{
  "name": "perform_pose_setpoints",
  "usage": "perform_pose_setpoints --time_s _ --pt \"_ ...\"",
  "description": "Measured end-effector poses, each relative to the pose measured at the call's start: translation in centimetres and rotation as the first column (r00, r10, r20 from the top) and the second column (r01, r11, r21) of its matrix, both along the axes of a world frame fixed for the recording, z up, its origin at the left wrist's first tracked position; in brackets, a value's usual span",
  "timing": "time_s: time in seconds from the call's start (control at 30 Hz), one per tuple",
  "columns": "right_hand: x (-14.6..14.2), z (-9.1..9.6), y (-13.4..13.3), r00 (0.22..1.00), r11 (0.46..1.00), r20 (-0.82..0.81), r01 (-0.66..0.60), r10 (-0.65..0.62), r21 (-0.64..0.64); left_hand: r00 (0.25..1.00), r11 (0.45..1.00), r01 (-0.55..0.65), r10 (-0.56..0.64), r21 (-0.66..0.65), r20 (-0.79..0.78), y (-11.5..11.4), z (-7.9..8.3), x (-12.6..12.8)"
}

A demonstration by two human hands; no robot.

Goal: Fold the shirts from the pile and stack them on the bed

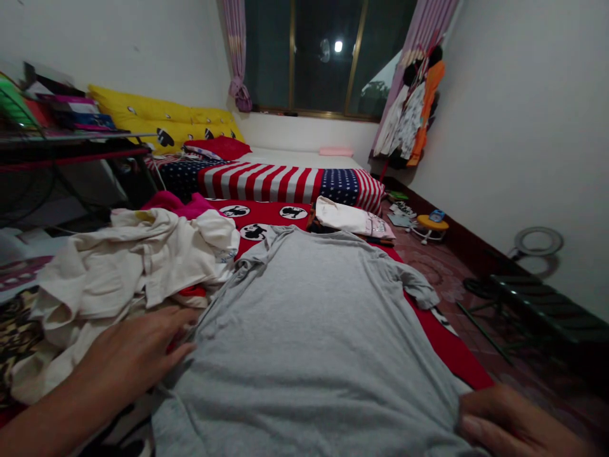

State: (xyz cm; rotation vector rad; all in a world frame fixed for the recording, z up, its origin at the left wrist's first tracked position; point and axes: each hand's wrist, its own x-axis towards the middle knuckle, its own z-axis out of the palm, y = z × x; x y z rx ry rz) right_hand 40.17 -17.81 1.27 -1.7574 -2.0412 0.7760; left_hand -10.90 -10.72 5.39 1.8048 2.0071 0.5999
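A grey T-shirt (314, 330) lies spread flat on a red bed cover (454, 346), neck end pointing away from me. My left hand (133, 352) rests at the shirt's left edge, fingers stretched out flat and touching the cloth. My right hand (504, 422) lies at the shirt's right edge near the bottom of the view, fingers pressed on the fabric; only part of it shows. Neither hand visibly grips anything.
A heap of cream and white clothes (128, 266) lies left of the shirt, a pink garment (178, 203) behind it. A folded white garment (352, 219) sits beyond the collar. Further back are a flag-patterned blanket (285, 181) and yellow pillows (157, 117). A dark rack (547, 308) stands on the floor at right.
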Motion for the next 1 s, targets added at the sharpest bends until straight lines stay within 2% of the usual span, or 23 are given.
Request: perform_pose_setpoints --time_s 0.07,0.1,0.17,0.23,0.27,0.33,0.37,0.47,0.57,0.67,0.7,0.77,0.83,0.93,1.0 --pt "-0.4 1.2 2.4 0.994 0.979 -0.029 -0.108 0.105 -0.174 0.969 0.978 0.204 -0.195 0.046 -0.153 0.9 0.9 2.8" --pt "-0.6 1.8 4.0 0.995 0.981 -0.029 -0.099 0.096 -0.166 0.934 0.943 0.326 -0.312 0.061 -0.173 1.6 1.0 4.6" --pt "-1.3 2.3 7.6 0.999 0.999 0.010 0.031 -0.032 0.038 0.835 0.835 0.545 -0.532 0.076 -0.142 3.1 0.5 8.7" --pt "-1.9 2.1 11.5 0.979 0.938 0.038 0.182 -0.201 0.295 0.754 0.744 0.657 -0.647 0.123 -0.116 4.9 -1.1 12.7" --pt "-2.1 1.7 13.5 0.960 0.888 0.036 0.242 -0.278 0.391 0.741 0.728 0.672 -0.659 0.139 -0.129 5.7 -2.1 14.4" --pt "-2.4 0.9 16.9 0.927 0.802 0.033 0.306 -0.374 0.512 0.766 0.752 0.641 -0.616 0.152 -0.183 7.1 -4.6 16.9" --pt "-2.4 0.5 18.4 0.914 0.776 0.044 0.315 -0.402 0.546 0.768 0.757 0.637 -0.605 0.148 -0.212 7.6 -5.7 17.7" --pt "-2.3 -0.3 21.5 0.884 0.774 0.127 0.315 -0.451 0.550 0.762 0.757 0.637 -0.589 0.148 -0.269 8.2 -8.1 18.4" --pt "-1.6 -0.6 22.6 0.857 0.779 0.149 0.360 -0.493 0.513 0.756 0.749 0.645 -0.598 0.150 -0.267 8.1 -8.6 18.0" --pt "-0.5 -0.6 22.5 0.778 0.688 0.090 0.486 -0.621 0.539 0.761 0.749 0.643 -0.600 0.160 -0.247 8.0 -8.5 17.8" --pt "-0.1 -0.6 22.3 0.757 0.679 0.108 0.501 -0.644 0.536 0.762 0.749 0.643 -0.601 0.162 -0.244 8.0 -8.4 17.8" --pt "0.6 -0.6 22.3 0.758 0.732 0.198 0.472 -0.622 0.492 0.760 0.748 0.644 -0.603 0.160 -0.241 8.0 -8.5 17.9" --pt "0.8 -0.4 22.7 0.796 0.790 0.242 0.413 -0.555 0.453 0.758 0.747 0.646 -0.606 0.155 -0.242 8.1 -8.6 18.0" --pt "-0.2 0.6 24.4 0.829 0.776 0.149 0.421 -0.540 0.470 0.758 0.749 0.646 -0.606 0.147 -0.241 8.1 -8.7 18.0" --pt "-1.5 1.2 26.1 0.844 0.796 0.158 0.397 -0.512 0.456 0.759 0.750 0.645 -0.605 0.146 -0.242 8.0 -8.7 18.0"
